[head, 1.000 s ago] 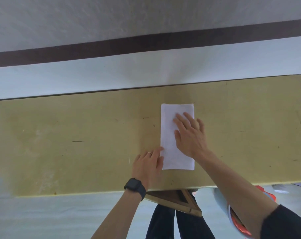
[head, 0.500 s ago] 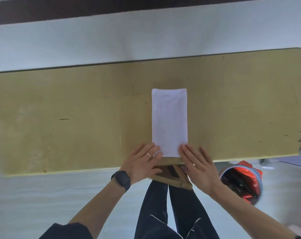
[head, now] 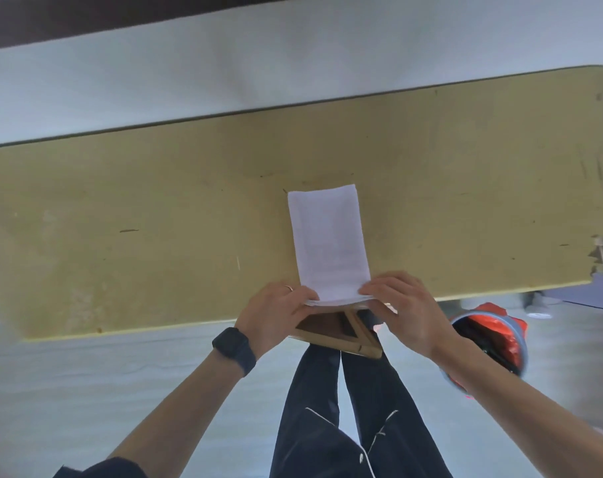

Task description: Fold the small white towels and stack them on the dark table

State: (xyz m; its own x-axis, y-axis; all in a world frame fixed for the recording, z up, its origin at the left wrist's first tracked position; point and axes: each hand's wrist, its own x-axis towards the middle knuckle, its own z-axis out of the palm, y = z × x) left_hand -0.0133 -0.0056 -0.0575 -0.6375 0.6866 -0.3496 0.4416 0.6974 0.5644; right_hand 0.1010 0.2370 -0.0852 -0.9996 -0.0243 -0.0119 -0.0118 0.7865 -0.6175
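Observation:
A small white towel [head: 327, 239], folded into a long narrow strip, lies on the yellowish table [head: 155, 219] with its near end at the table's front edge. My left hand [head: 276, 312] pinches the near left corner of the towel. My right hand [head: 403, 308] pinches the near right corner. That near end is lifted slightly off the table, showing several layers. No dark table and no other towel appear in the head view.
A wooden frame piece [head: 338, 331] sits under the table edge, just below my hands. A bin with a red liner [head: 490, 343] stands on the floor to the right. A pale wall runs behind the table's far edge.
My right hand left the towel's top and came to its near right corner. Both hands went from resting at the near edge to pinching and lifting that end.

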